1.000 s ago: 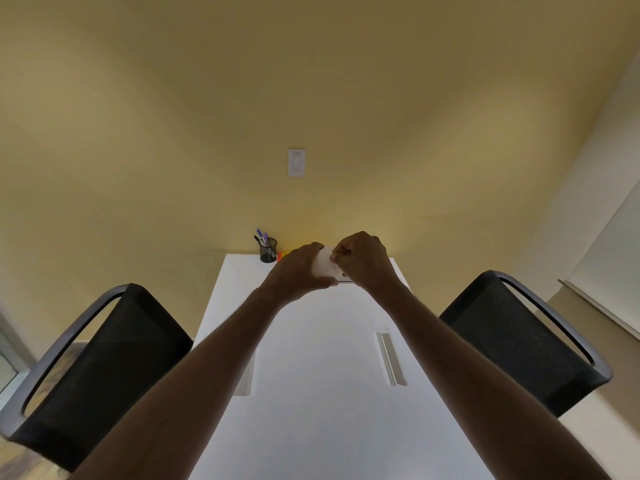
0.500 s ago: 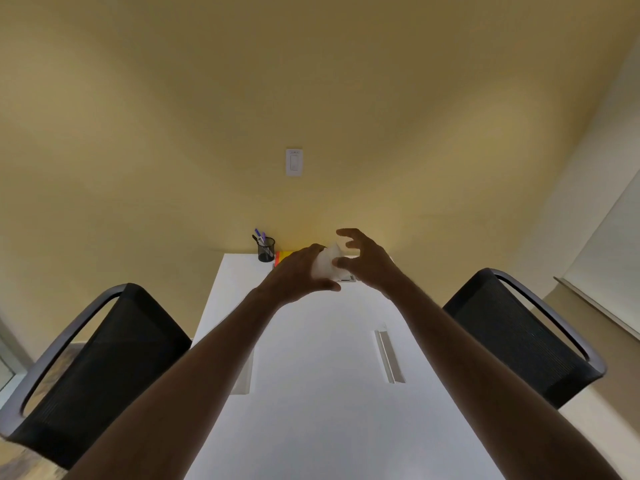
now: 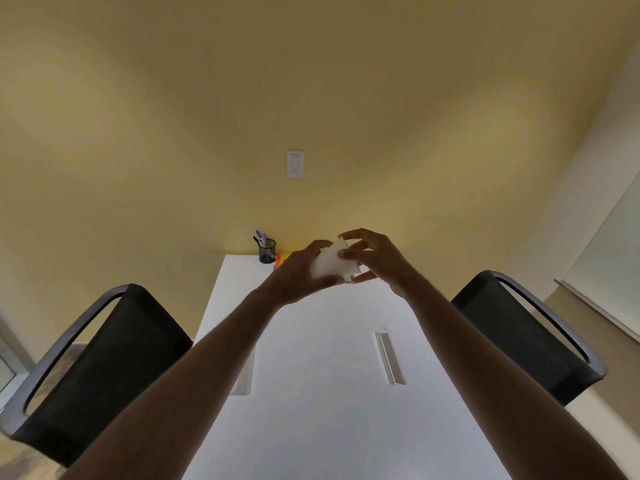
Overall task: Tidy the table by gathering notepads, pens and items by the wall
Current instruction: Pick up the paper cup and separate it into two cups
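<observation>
Both hands meet over the far end of the table [image 3: 332, 393]. Left hand [image 3: 299, 271] grips a white pad [image 3: 332, 263] from its left; right hand [image 3: 375, 259] pinches its right edge. Pad tilts, long axis toward the wall. Beyond, left: pen cup [image 3: 267, 251], coloured notes [image 3: 282, 259].

White pad [image 3: 330, 264] tilted, held up near wall; pens [image 3: 260, 237] upright in black cup [image 3: 267, 251]; orange-yellow pads [image 3: 282, 259] beside it
</observation>
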